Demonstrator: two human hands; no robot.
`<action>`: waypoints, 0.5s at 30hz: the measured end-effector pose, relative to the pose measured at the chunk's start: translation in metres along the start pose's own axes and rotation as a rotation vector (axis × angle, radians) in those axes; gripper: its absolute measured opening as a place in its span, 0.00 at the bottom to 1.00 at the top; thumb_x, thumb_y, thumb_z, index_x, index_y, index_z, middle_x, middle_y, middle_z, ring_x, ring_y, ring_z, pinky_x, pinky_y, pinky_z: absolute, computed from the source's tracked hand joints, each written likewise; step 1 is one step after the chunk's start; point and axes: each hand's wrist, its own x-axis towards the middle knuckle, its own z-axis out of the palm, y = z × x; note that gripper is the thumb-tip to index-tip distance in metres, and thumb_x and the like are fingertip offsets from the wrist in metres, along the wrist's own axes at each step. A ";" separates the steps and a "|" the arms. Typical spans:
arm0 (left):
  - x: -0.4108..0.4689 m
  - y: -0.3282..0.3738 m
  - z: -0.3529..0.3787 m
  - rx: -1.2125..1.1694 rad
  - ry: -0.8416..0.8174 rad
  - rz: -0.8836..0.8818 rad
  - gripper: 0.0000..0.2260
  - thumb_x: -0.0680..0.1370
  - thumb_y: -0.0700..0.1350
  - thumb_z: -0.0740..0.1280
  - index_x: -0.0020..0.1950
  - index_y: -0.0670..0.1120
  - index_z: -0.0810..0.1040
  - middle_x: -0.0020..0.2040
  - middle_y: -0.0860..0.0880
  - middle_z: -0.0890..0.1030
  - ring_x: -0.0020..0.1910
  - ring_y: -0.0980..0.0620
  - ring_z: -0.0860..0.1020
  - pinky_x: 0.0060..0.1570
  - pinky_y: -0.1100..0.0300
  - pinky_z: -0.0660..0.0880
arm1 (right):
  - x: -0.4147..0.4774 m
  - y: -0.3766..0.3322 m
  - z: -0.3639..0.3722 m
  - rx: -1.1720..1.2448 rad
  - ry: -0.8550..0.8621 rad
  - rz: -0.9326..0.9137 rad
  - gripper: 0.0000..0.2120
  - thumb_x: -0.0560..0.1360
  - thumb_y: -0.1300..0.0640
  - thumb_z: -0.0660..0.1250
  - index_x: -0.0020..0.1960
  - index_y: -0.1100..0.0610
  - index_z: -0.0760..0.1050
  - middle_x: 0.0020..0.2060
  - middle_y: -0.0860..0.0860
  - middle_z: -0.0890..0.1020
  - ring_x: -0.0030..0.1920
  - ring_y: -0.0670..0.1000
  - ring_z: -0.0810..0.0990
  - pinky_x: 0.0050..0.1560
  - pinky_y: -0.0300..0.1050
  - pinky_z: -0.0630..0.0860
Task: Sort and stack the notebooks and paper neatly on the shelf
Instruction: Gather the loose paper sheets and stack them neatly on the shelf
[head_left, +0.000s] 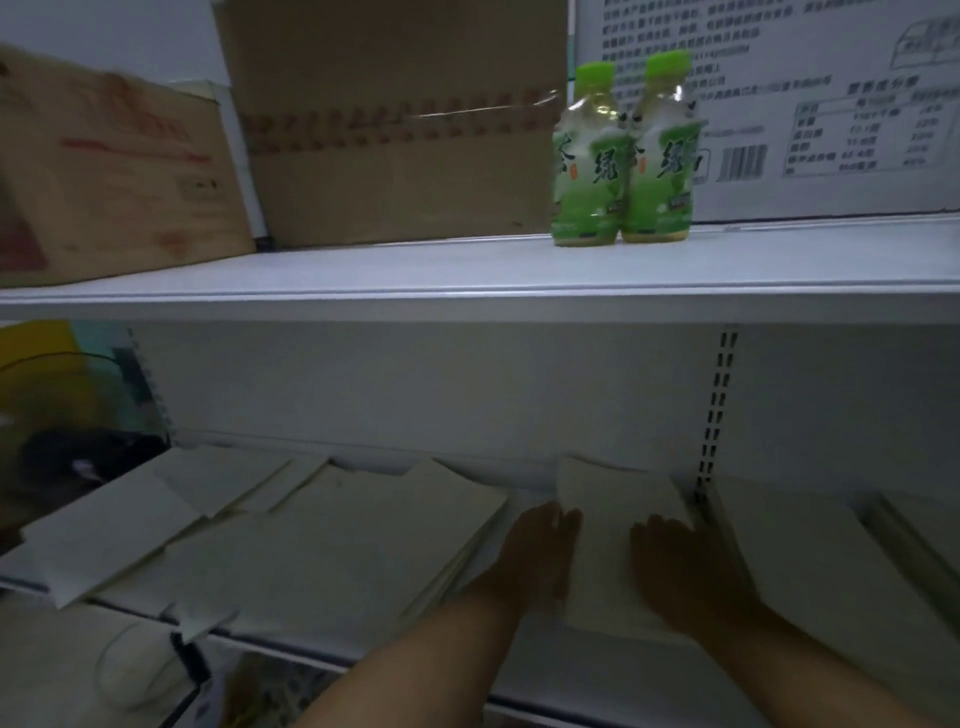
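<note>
Hard to make out: the view is dim and blurred; a spiral notebook (137, 374) standing at the far left of the lower shelf (582, 675) is smeared, its cover unreadable; the dark object (78, 457) beneath it cannot be identified.
Cut off: both forearms run out at the bottom edge; the right-hand pile (831, 561) runs out at the frame's right side.
Left hand (540, 551): fingers straight and together, laid against the left edge of the paper stack (605, 525); nothing gripped.
Right hand (675, 561): flat, fingers extended, resting on the stack's right side; nothing gripped.
Paper stack: on the lower shelf, between the two hands, far end near the back wall.
Loose sheets (322, 540): overlapping and askew, left of the stack; some overhang the front lip.
Upper shelf (363, 280): two green bottles (623, 156) side by side, cardboard boxes (395, 130), a printed white carton (831, 104).
</note>
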 end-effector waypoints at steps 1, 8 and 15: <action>0.001 -0.002 -0.016 0.122 -0.002 0.040 0.23 0.80 0.56 0.59 0.66 0.42 0.74 0.65 0.42 0.76 0.65 0.47 0.74 0.64 0.56 0.69 | 0.003 -0.001 0.002 -0.009 -0.007 0.013 0.19 0.80 0.60 0.50 0.70 0.57 0.62 0.68 0.55 0.67 0.68 0.55 0.67 0.69 0.52 0.64; 0.007 -0.086 -0.191 0.868 0.118 -0.104 0.27 0.77 0.56 0.62 0.73 0.47 0.63 0.73 0.46 0.65 0.73 0.47 0.62 0.70 0.55 0.62 | 0.014 -0.009 -0.018 -0.007 -0.093 0.110 0.23 0.82 0.55 0.49 0.76 0.56 0.51 0.70 0.51 0.67 0.69 0.50 0.68 0.68 0.43 0.65; 0.021 -0.114 -0.209 0.803 -0.002 -0.071 0.23 0.76 0.57 0.64 0.64 0.43 0.70 0.67 0.44 0.72 0.68 0.47 0.69 0.63 0.56 0.68 | -0.014 -0.111 -0.066 0.421 0.327 0.003 0.16 0.79 0.56 0.57 0.66 0.52 0.69 0.66 0.50 0.72 0.67 0.50 0.68 0.63 0.38 0.61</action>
